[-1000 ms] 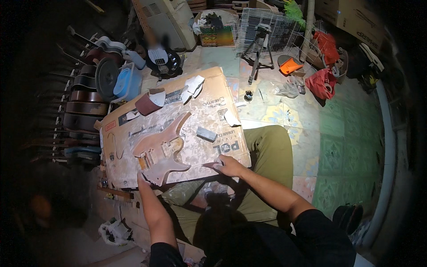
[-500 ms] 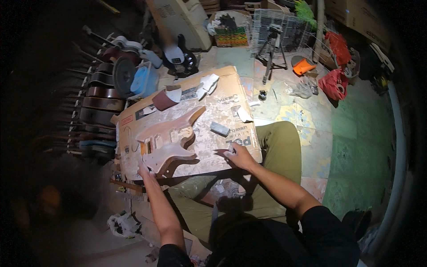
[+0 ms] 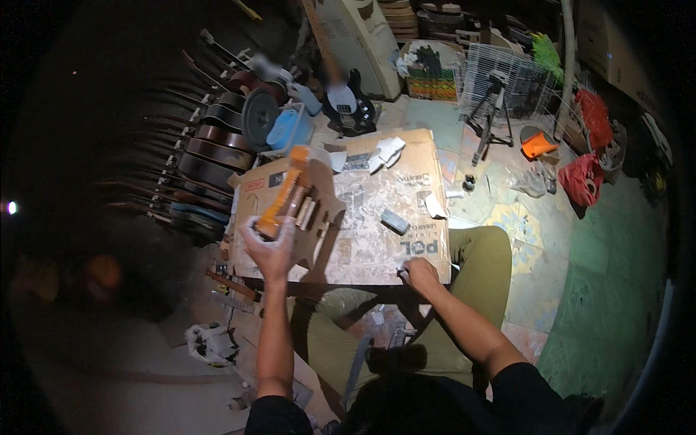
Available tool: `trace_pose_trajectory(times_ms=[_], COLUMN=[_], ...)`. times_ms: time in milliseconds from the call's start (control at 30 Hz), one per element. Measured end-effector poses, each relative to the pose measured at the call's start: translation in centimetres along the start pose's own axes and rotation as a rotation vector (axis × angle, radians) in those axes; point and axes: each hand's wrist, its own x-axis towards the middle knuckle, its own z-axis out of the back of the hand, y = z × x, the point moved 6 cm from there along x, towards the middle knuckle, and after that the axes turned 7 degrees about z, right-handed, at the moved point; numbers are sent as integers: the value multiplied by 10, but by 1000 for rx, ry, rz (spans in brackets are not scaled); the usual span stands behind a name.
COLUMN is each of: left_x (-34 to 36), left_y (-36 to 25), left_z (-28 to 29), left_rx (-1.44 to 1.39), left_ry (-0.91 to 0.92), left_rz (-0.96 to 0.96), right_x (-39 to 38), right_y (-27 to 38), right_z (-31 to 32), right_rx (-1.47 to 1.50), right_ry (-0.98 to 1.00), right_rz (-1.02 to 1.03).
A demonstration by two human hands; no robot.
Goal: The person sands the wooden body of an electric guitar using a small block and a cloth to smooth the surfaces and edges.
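Tilted up from where it lay flat, the guitar body (image 3: 315, 190) now leans over the left part of the cardboard (image 3: 349, 255), its orange edge and cavities turned into view; that seems to leave the edge more exposed and its balance resting on one hand. Gripping its near end is the left hand (image 3: 271, 250), thumb and fingers clamped on the wood. Over the near edge of the cardboard, towards its right corner, the right hand (image 3: 420, 275) has its fingers drawn together on a small dark piece (image 3: 402, 272), too little of it showing to say what it is. Whether the body's low side touches the cardboard cannot be told, as hand and shadow cover it. Beyond, the paper curl (image 3: 338, 161) is mostly blocked by the body, only a pale part showing. Right of centre on the cardboard lies the grey block (image 3: 394, 222); past its left side, the guitars (image 3: 217, 156) fade into darkness
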Motion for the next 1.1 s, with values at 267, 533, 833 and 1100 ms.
trace_pose_trajectory(times_ms=[267,533,833,1100], left_x=[-41,-49,-44,-38], left_y=[-40,-63,-31,-13], left_z=[-15,-3,-4,6], left_rx=[-65,-27,-154,-309], left_ry=[106,123,223,206], left_rz=[-69,-169,82,217], right_x=[-6,4,-8,-7], right_y=[-13,30,10,-4], right_z=[-9,30,58,60], right_rx=[-190,357,540,812], right_ry=[-205,-31,-114,-152], right_rz=[200,103,-103,-76])
